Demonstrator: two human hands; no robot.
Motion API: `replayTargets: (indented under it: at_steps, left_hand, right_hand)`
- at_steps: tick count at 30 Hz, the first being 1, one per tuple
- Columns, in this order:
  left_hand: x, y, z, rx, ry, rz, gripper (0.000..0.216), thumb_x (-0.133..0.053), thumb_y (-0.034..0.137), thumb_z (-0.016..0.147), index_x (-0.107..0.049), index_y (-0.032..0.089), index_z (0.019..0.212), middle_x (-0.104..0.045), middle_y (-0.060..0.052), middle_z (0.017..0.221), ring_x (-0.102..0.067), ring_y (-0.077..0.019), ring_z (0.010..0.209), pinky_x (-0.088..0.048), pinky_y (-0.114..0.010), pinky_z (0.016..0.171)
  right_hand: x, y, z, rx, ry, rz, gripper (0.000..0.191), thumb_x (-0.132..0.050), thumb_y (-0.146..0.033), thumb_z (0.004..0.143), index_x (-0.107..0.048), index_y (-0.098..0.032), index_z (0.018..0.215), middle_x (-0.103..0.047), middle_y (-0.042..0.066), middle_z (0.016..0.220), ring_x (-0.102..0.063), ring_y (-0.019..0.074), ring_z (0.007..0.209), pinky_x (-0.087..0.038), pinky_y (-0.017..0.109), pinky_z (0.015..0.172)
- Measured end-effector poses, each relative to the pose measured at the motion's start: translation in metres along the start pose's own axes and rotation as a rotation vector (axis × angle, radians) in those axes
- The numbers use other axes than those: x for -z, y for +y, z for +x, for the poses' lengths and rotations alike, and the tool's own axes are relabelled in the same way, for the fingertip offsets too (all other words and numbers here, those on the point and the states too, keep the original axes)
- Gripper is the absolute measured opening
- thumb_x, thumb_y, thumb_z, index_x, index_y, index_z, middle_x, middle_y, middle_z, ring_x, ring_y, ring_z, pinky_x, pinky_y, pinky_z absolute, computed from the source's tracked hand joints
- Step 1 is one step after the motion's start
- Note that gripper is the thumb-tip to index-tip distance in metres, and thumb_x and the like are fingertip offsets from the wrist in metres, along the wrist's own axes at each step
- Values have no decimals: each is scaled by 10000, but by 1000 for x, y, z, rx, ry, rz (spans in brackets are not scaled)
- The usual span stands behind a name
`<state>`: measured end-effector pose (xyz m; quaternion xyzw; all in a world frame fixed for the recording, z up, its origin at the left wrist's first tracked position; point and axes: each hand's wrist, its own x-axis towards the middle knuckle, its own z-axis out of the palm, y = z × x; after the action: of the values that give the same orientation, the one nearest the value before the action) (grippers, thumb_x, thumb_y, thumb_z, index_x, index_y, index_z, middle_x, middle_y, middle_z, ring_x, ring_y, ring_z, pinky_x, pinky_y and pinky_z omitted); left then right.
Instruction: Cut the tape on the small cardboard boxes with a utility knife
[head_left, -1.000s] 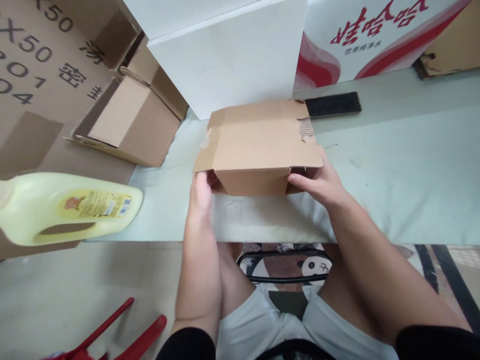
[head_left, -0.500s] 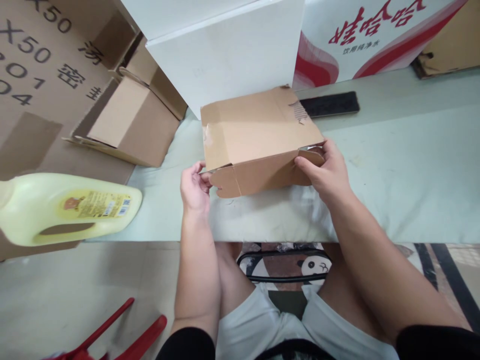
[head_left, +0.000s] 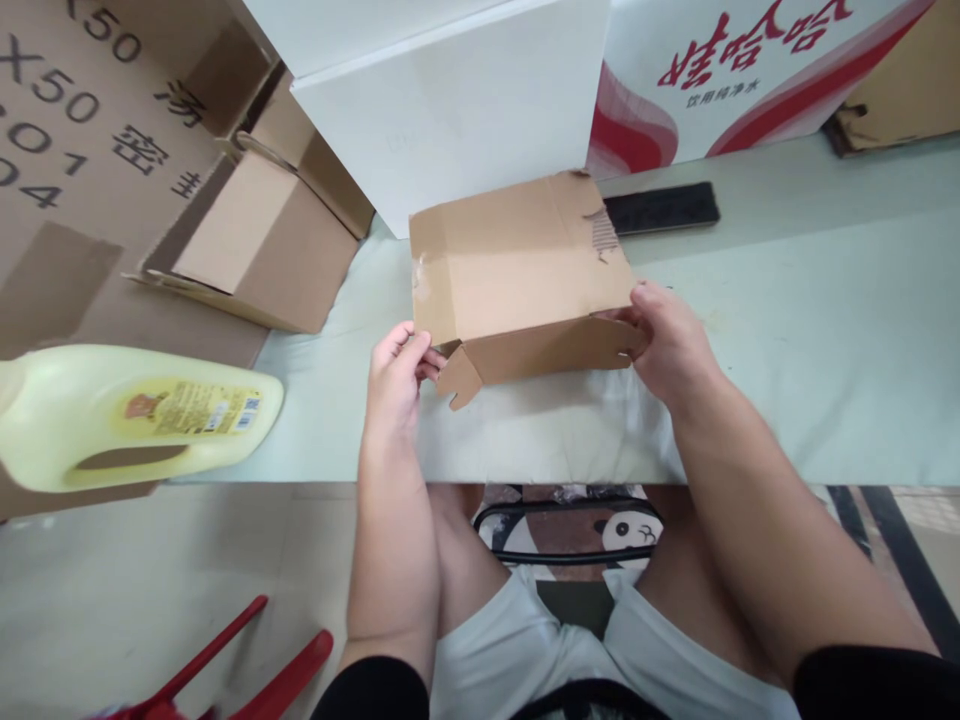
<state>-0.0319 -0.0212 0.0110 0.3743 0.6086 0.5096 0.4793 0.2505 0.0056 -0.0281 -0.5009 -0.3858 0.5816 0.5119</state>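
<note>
A brown cardboard box (head_left: 525, 260) lies between my hands on the green-covered table (head_left: 810, 330), its broad face up. Along its near side a flap with notched ends hangs down, and the left end (head_left: 459, 380) is bent outward. My left hand (head_left: 401, 375) pinches the box's near left corner, thumb on top and fingers below. At the near right corner, my right hand (head_left: 667, 335) grips the edge, thumb on top; its other fingers are partly hidden behind the flap. The inside of the box cannot be seen.
Behind the box stand a white carton (head_left: 465, 130) and a red-and-white printed carton (head_left: 720, 80). A black phone-like slab (head_left: 664, 208) lies at the back. To the left are an open cardboard box (head_left: 262, 240) and a yellow jug (head_left: 142, 420). A red chair part (head_left: 285, 680) stands below.
My left thumb has come onto the top of the corner, and the left flap end has bent outward. My right thumb has moved from the front flap up to the top edge.
</note>
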Motion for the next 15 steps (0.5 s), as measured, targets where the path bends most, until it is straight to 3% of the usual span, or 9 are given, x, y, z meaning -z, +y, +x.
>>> replayTargets:
  at_steps: [5,9,12,15]
  left_hand:
    - [0,-1,-4,-83,-36,-30,168,-741,344,655,-639,212,673,-537,30,477,-470,-99,404,-357,-213,413]
    - [8,-5,4,-163,129,-131,135,-656,345,676,-653,211,658,-574,13,547,-527,-120,489,-405,-234,472]
    - [18,-7,14,-204,272,-134,104,-711,272,701,-698,203,778,-663,11,686,-638,-132,686,-503,-230,625]
    - [21,-8,15,-178,216,-90,238,-859,229,693,-698,200,866,-727,6,863,-668,-146,899,-535,-219,766]
  right_hand:
    - [-3,-10,-5,-112,-37,88,411,-793,-423,650,-634,-302,1009,-778,48,1129,-733,343,1117,-631,520,911]
    - [6,-13,-6,-137,-78,95,395,-749,-395,678,-652,-302,1049,-777,54,1163,-729,348,1140,-616,561,995]
    - [14,-14,-4,-128,-155,54,349,-704,-453,723,-684,-305,1039,-774,66,1178,-710,368,1187,-622,580,966]
    - [16,-17,-6,-124,-212,40,347,-715,-484,704,-719,-302,1001,-786,64,1144,-717,379,1163,-615,595,953]
